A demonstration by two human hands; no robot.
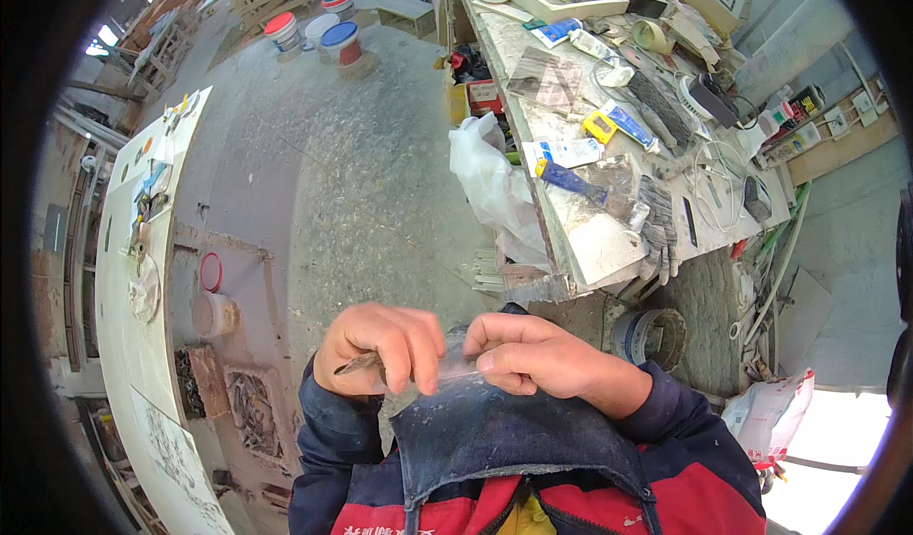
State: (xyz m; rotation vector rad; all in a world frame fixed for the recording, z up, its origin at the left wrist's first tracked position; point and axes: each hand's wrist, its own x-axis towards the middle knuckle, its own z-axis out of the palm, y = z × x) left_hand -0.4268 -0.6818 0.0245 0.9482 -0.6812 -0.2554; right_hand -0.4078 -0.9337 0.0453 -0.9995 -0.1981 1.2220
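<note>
At the near side, the left hand (385, 345), a brown sliver (358, 364) jutting from it, and the right hand (533, 354) pinch a clear film (457, 365) between them, so handling seems unfinished, though how much is left I cannot tell.

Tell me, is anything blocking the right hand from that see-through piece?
Nothing visible blocks it. The right hand already seems to pinch the edge of the see-through piece, with nothing seen between them.
</note>
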